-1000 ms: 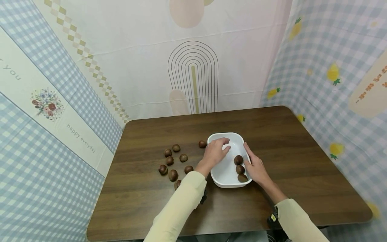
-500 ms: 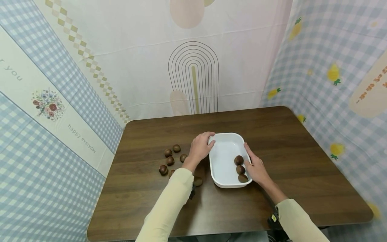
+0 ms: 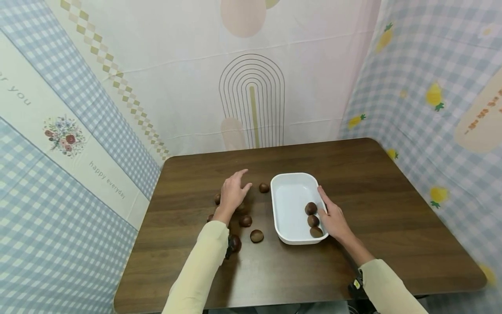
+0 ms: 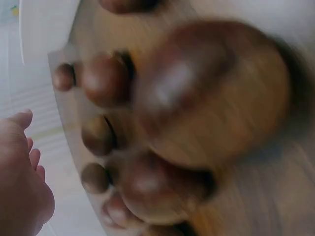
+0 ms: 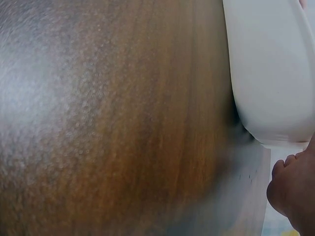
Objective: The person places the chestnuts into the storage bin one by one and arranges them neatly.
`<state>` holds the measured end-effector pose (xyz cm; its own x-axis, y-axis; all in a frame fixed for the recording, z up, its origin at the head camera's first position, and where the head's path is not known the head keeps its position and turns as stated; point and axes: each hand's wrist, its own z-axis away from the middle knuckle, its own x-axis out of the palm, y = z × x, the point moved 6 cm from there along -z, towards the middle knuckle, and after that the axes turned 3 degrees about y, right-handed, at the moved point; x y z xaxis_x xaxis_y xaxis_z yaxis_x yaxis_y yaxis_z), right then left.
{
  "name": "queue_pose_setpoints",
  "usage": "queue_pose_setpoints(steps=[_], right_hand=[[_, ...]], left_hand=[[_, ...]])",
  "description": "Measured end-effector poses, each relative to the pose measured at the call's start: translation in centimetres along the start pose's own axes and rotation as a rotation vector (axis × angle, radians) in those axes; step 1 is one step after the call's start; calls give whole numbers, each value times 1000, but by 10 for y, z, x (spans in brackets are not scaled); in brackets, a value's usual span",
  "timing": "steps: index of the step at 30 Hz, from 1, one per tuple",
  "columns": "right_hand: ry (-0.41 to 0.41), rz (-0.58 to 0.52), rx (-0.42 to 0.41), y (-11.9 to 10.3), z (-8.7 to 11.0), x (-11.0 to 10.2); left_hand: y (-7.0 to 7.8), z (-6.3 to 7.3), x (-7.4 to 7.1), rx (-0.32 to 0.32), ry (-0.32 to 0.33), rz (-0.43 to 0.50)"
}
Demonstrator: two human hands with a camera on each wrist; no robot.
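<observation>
My left hand (image 3: 232,192) is over the loose chestnuts on the left of the table, its fingers and thumb apart with nothing between them. It hides some of the chestnuts in the head view. In the left wrist view the hand (image 4: 22,182) is at the left edge, and a large blurred chestnut (image 4: 211,98) fills the centre. My right hand (image 3: 333,220) grips the right rim of a white rectangular dish (image 3: 290,205), thumb over the edge. Three chestnuts (image 3: 313,221) lie in a row inside it, near that hand.
One chestnut (image 3: 264,187) lies just left of the dish's far corner. Two more, a dark one (image 3: 245,221) and a paler one (image 3: 256,236), are between the left arm and the dish. Patterned cloth (image 3: 188,87) hangs behind the brown wooden table (image 3: 376,183).
The left hand has moved left, from above the dish past its left rim to the loose chestnuts. The right hand and the dish have stayed in place.
</observation>
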<state>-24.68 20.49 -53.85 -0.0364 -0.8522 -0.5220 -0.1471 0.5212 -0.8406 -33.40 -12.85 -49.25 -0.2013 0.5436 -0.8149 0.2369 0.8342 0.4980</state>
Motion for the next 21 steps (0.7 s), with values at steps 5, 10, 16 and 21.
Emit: queue_pose_setpoints(steps=[5, 10, 16, 21], right_hand=[[-3, 16, 5, 4, -2, -1], [-13, 11, -37, 5, -5, 1], [-24, 4, -48, 6, -7, 1], [-32, 3, -38, 8, -9, 1]], left_hand=[[-21, 5, -9, -40, 21, -18], [-39, 10, -16, -91, 39, -32], [-56, 16, -15, -155, -3, -63], [-60, 21, -13, -154, -19, -82]])
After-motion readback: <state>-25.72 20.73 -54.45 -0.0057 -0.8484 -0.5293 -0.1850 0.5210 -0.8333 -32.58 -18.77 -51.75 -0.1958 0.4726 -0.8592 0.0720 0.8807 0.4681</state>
